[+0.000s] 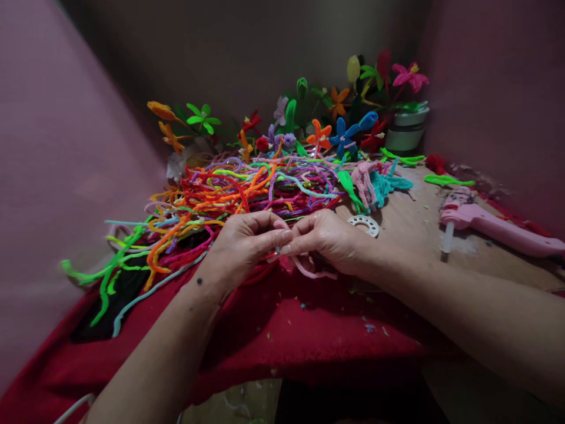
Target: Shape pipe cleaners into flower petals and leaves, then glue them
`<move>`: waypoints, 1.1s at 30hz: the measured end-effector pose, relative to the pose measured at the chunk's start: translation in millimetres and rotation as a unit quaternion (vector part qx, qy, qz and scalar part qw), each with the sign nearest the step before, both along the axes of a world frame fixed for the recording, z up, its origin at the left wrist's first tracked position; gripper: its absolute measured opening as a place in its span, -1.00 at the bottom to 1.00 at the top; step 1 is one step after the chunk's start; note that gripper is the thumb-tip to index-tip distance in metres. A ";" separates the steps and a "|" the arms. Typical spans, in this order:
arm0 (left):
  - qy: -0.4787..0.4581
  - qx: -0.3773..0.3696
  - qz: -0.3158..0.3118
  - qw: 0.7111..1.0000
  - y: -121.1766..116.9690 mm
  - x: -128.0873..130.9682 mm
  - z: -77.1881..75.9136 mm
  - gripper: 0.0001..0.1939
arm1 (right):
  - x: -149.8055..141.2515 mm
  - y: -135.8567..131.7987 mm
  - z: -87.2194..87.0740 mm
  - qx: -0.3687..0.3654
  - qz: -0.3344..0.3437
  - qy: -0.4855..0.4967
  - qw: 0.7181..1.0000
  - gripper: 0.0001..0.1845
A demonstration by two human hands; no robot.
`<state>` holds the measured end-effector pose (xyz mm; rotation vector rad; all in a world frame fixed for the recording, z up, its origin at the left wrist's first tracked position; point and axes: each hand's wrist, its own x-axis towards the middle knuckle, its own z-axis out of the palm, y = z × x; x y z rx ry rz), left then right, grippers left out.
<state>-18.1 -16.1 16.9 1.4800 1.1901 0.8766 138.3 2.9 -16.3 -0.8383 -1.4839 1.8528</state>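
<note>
Both hands meet over the near side of a tangled heap of coloured pipe cleaners [247,188]. My left hand [249,241] is closed, thumb against forefinger, on a pale pink pipe cleaner [314,273]. From the other side my right hand [324,238] pinches the same pipe cleaner, its fingertips touching those of my left. A bent piece of it shows above the fingers and a loose tail hangs below my right hand. The part between the fingertips is mostly hidden. Just beyond my right hand lies a white ring with holes [364,225].
Pipe-cleaner flowers [344,136] stand along the back, near a white pot [405,126]. A pink glue gun [498,227] lies at the right on a brown board [410,218]. Turquoise and pink bundles [386,184] sit behind the ring. A red cloth [326,330] with scraps covers the front.
</note>
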 end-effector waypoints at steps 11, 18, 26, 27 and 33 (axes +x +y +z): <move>-0.106 -0.088 -0.036 0.990 1.7 -3.3 -3.2 -0.86 | -1.7 0.3 -0.6 -0.078 0.050 0.086 0.992 -0.82; 0.024 0.058 0.098 0.993 -0.4 7.4 -6.7 -0.84 | -1.9 -2.7 5.7 -0.063 -0.028 0.045 0.997 -0.78; 0.158 0.166 0.162 0.960 0.5 15.4 -8.2 -0.81 | -4.2 -3.8 7.1 -0.045 -0.068 -0.004 0.997 -0.84; 0.140 0.145 0.147 0.968 2.9 14.1 -9.0 -0.80 | -4.2 -3.4 6.7 -0.048 -0.066 0.000 0.997 -0.82; -0.010 0.004 0.038 0.999 13.2 1.9 -10.1 -0.74 | -3.0 -0.4 -0.2 -0.010 -0.114 0.028 0.993 -0.72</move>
